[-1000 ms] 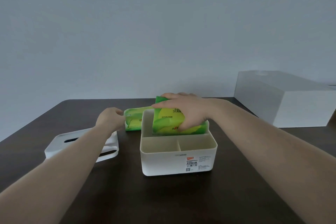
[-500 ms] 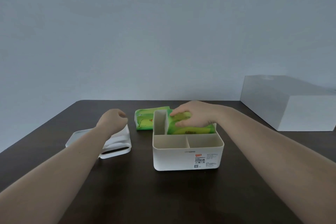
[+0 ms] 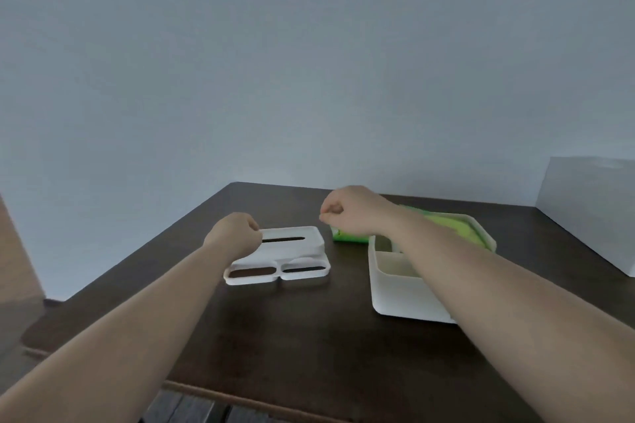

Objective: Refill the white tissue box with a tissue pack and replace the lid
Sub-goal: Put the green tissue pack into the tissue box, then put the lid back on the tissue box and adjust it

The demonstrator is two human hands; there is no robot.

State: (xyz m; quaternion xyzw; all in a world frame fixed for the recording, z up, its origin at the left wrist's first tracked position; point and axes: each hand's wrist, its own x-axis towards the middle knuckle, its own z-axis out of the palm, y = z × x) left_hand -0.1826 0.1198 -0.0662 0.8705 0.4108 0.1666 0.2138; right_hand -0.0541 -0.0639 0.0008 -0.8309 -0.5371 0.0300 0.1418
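Note:
The white tissue box [image 3: 405,292] stands open on the dark table, right of centre. A green tissue pack [image 3: 457,227] lies in its far compartment, partly hidden by my right forearm. The white lid [image 3: 292,251], with a slot and two oval openings, lies flat on the table left of the box. My left hand [image 3: 233,233] is curled into a fist at the lid's far left corner and touches its edge. My right hand [image 3: 350,213] is a closed fist with nothing in it, hovering between the lid and the box. It sits above a second green pack [image 3: 345,237].
A large white box [image 3: 591,213] stands at the table's right side. The table's [image 3: 309,336] left and near edges are close, with floor below. A brown surface [image 3: 13,268] shows at the far left.
My right hand has let go of the green pack, which now lies in the box, and moved left. My left hand stays at the lid. The view has swung left.

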